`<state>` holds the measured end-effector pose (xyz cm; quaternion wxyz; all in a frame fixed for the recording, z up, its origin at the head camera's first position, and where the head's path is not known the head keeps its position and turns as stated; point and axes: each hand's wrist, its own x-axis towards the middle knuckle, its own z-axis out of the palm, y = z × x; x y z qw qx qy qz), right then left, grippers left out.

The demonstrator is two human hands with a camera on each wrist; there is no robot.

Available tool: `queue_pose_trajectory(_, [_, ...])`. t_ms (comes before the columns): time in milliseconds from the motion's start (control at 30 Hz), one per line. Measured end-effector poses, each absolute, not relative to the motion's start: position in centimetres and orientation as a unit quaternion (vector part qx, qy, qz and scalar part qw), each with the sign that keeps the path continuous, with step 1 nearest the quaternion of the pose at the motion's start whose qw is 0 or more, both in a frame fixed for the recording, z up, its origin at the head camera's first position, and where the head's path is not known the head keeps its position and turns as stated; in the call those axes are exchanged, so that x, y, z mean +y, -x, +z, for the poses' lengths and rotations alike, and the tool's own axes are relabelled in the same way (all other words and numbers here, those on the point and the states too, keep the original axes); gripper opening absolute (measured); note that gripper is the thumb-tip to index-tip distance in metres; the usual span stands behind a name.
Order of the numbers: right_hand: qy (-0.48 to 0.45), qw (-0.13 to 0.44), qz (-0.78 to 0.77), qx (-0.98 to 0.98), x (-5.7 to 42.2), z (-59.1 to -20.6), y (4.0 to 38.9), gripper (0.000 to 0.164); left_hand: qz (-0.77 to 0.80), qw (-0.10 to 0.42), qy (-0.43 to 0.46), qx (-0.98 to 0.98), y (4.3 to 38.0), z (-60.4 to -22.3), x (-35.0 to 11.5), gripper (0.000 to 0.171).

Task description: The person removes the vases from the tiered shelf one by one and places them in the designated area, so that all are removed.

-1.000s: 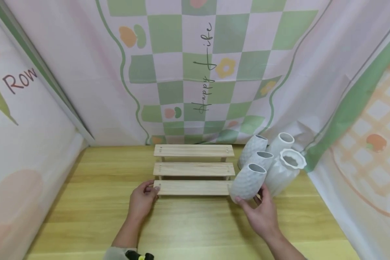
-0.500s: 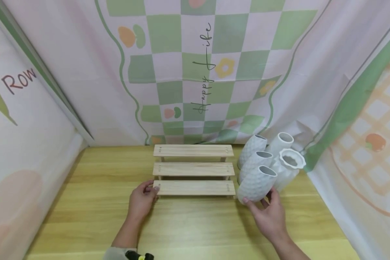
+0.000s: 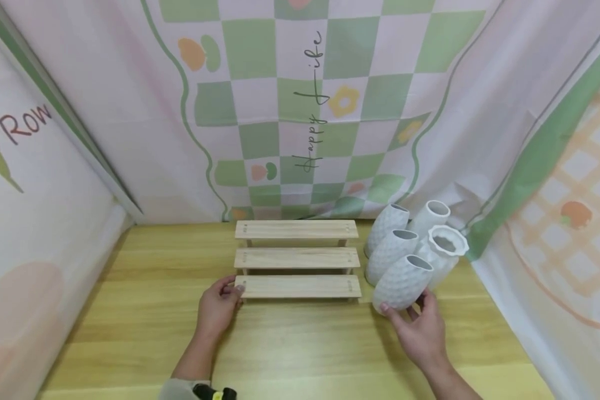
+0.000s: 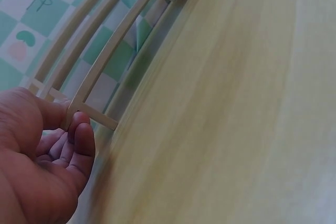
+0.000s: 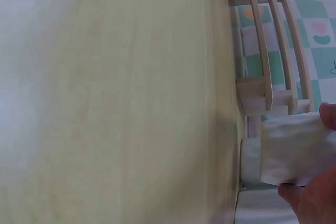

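Observation:
A three-tier wooden shelf rack (image 3: 300, 286) stands on the table in the head view. My left hand (image 3: 217, 308) pinches the left end of its lowest board between thumb and fingers, as the left wrist view also shows. To the right of the rack, my right hand (image 3: 422, 333) grips a white textured vase (image 3: 402, 286) low on its body. This vase leans in the head view, and in the right wrist view its base (image 5: 294, 148) shows above the tabletop. Behind it are two similar textured vases (image 3: 390, 258), a plainer white vase (image 3: 432, 216) and a ruffle-rimmed vase (image 3: 447, 247).
A wood-grain tabletop (image 3: 290, 350) lies under everything. Hanging behind it is a green-checked cloth (image 3: 305, 100), close to the rack's back. Printed fabric walls rise on the left (image 3: 35, 233) and on the right (image 3: 570, 222).
My right hand has shifted right with the vase, so a gap now shows between it and the rack's right end. My left hand keeps its place on the lowest board.

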<state>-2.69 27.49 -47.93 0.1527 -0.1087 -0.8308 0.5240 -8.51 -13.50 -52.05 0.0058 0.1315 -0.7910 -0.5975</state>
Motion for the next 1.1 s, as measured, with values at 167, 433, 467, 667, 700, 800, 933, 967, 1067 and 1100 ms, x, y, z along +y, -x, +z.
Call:
queue_pose_trajectory(167, [0.119, 0.150, 0.526, -0.829, 27.9, -48.2, 2.8, 0.084, -0.598, 0.010, -0.132, -0.791, 8.6, -51.9, -13.5, 0.044])
queue_pose_trajectory(433, [0.131, 0.148, 0.513, -0.835, 28.5, -48.9, 2.7, 0.087, -0.599, 0.006, -0.133, -0.789, 8.3, -51.8, -13.3, 0.043])
queue_pose_trajectory(467, [0.132, 0.151, 0.511, -0.836, 28.6, -49.0, 2.7, 0.087, -0.599, 0.006, -0.133, -0.790, 8.3, -51.7, -13.3, 0.044])
queue_pose_trajectory(667, [0.138, 0.159, 0.507, -0.836, 28.8, -49.3, 3.0, 0.086, -0.600, 0.007, -0.129, -0.790, 8.2, -51.6, -13.4, 0.043])
queue_pose_trajectory(700, [0.138, 0.158, 0.506, -0.837, 28.9, -49.3, 3.0, 0.086, -0.601, 0.006, -0.130, -0.789, 8.2, -51.6, -13.4, 0.043])
queue_pose_trajectory(800, [0.137, 0.153, 0.508, -0.836, 28.9, -49.3, 3.0, 0.087, -0.602, 0.005, -0.132, -0.787, 8.3, -51.7, -13.4, 0.043])
queue_pose_trajectory(933, [0.137, 0.144, 0.511, -0.837, 28.9, -49.3, 3.0, 0.091, -0.600, 0.007, -0.131, -0.789, 8.3, -51.8, -13.4, 0.042])
queue_pose_trajectory(967, [0.137, 0.141, 0.512, -0.836, 29.0, -49.3, 3.0, 0.091, -0.600, 0.008, -0.131, -0.789, 8.3, -51.8, -13.4, 0.042])
queue_pose_trajectory(1067, [0.142, 0.132, 0.513, -0.836, 28.9, -49.3, 2.9, 0.094, -0.599, 0.008, -0.131, -0.790, 8.4, -51.8, -13.4, 0.042])
queue_pose_trajectory(1100, [0.144, 0.129, 0.513, -0.836, 28.9, -49.3, 2.9, 0.094, -0.600, 0.008, -0.132, -0.789, 8.4, -51.8, -13.4, 0.042])
